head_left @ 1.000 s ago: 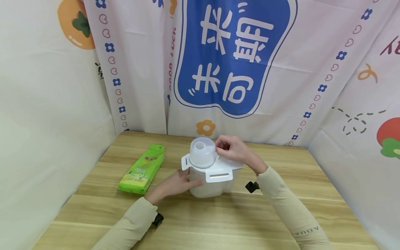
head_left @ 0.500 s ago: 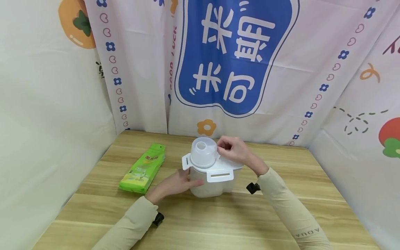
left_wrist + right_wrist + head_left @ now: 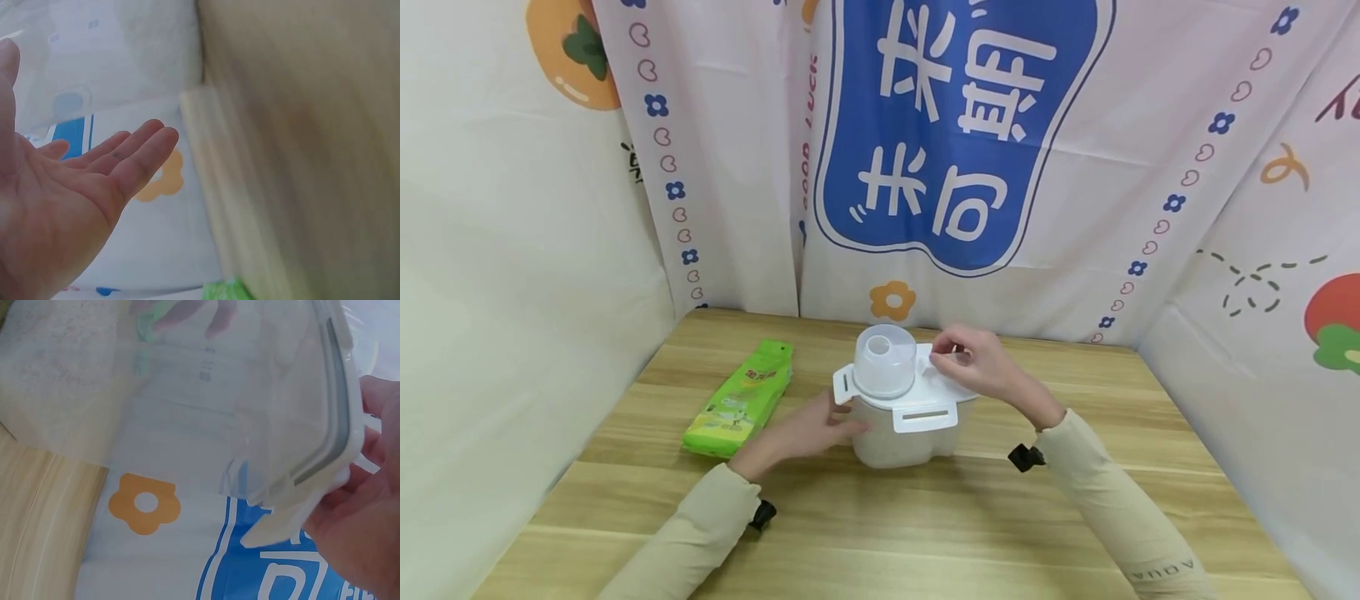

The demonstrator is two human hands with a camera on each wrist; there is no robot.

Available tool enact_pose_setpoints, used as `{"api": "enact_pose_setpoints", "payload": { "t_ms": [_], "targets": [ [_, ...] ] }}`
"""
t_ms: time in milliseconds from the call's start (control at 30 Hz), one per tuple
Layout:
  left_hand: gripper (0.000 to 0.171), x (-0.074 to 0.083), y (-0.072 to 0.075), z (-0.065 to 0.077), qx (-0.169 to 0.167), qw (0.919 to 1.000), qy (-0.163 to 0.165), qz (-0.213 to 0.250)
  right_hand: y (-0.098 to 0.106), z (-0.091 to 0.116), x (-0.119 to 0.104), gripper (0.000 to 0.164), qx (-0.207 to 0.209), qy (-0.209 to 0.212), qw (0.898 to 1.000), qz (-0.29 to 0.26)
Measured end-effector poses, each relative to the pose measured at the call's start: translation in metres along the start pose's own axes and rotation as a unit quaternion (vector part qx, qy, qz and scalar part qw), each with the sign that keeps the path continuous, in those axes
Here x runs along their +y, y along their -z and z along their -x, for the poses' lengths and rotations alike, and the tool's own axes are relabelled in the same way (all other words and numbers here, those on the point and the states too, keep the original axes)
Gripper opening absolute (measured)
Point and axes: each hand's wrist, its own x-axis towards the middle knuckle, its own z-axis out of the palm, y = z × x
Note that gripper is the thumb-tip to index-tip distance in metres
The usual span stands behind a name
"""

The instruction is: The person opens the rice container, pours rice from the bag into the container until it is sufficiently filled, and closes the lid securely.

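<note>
A translucent storage container (image 3: pixel 895 440) stands on the table, with pale grains (image 3: pixel 59 353) low inside it. Its white lid (image 3: pixel 936 387) carries a clear measuring cup (image 3: pixel 884 367) turned upside down, and side latches (image 3: pixel 925 417) stick outward, unfastened. My right hand (image 3: pixel 981 364) is over the lid's right part, thumb and forefinger meeting at what looks like a small white flap, mostly hidden by the fingers. Beside the container's left wall is my left hand (image 3: pixel 808 429), its fingers (image 3: pixel 147 153) loosely extended and holding nothing; whether they touch the wall is unclear.
A green and yellow packet (image 3: pixel 741 404) lies on the wooden table (image 3: pixel 850 533) at the left, close to my left wrist. Printed cloth (image 3: pixel 737 167) hangs behind the table and along both sides.
My right hand has shifted right across the lid, away from the cup. My left hand has drawn back slightly left from the container's front wall. The packet stays put.
</note>
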Motion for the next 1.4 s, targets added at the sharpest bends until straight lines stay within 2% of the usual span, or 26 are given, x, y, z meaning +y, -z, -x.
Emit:
{"api": "enact_pose_setpoints", "payload": {
  "t_ms": [67, 167, 300, 400, 600, 767, 867, 967, 1033, 1133, 1267, 1400],
  "targets": [
    [0.074, 0.001, 0.006, 0.001, 0.005, 0.9997, -0.024, 0.002, 0.003, 0.003, 0.0, 0.002, 0.002, 0.008, 1.0, 0.005],
    [0.073, 0.003, 0.014, 0.003, 0.026, 0.9991, -0.03, -0.016, 0.007, 0.006, -0.001, 0.004, 0.004, 0.015, 1.0, 0.009],
    [0.083, 0.011, 0.02, 0.009, 0.056, 0.9976, 0.009, -0.038, 0.01, 0.012, -0.002, 0.007, -0.002, 0.013, 1.0, 0.019],
    [0.09, 0.018, 0.021, 0.016, 0.069, 0.9957, 0.021, -0.058, 0.01, 0.019, -0.004, 0.01, -0.008, -0.001, 1.0, 0.025],
    [0.091, 0.032, 0.018, 0.027, 0.098, 0.9907, -0.003, -0.094, 0.009, 0.033, -0.007, 0.021, -0.016, -0.041, 0.999, 0.029],
    [0.09, 0.046, 0.012, 0.03, 0.126, 0.9804, -0.025, -0.15, 0.009, 0.043, -0.009, 0.033, -0.018, -0.055, 0.998, 0.025],
    [0.088, 0.054, 0.007, 0.032, 0.136, 0.9723, -0.022, -0.189, 0.008, 0.049, -0.01, 0.039, -0.013, -0.062, 0.998, 0.026],
    [0.088, 0.061, 0.001, 0.033, 0.144, 0.9676, -0.002, -0.207, 0.006, 0.056, -0.011, 0.044, -0.004, -0.071, 0.997, 0.028],
    [0.088, 0.064, -0.003, 0.033, 0.15, 0.9656, 0.012, -0.212, 0.004, 0.06, -0.01, 0.05, 0.001, -0.071, 0.997, 0.033],
    [0.088, 0.066, -0.008, 0.033, 0.156, 0.9679, 0.028, -0.195, -0.002, 0.067, -0.01, 0.061, 0.001, -0.065, 0.997, 0.04],
    [0.089, 0.066, -0.018, 0.031, 0.162, 0.9725, 0.014, -0.167, -0.009, 0.075, -0.011, 0.075, 0.004, -0.067, 0.998, 0.018],
    [0.09, 0.066, -0.026, 0.029, 0.186, 0.9705, -0.004, -0.153, -0.013, 0.08, -0.018, 0.083, 0.025, -0.089, 0.995, -0.023]
  ]
}}
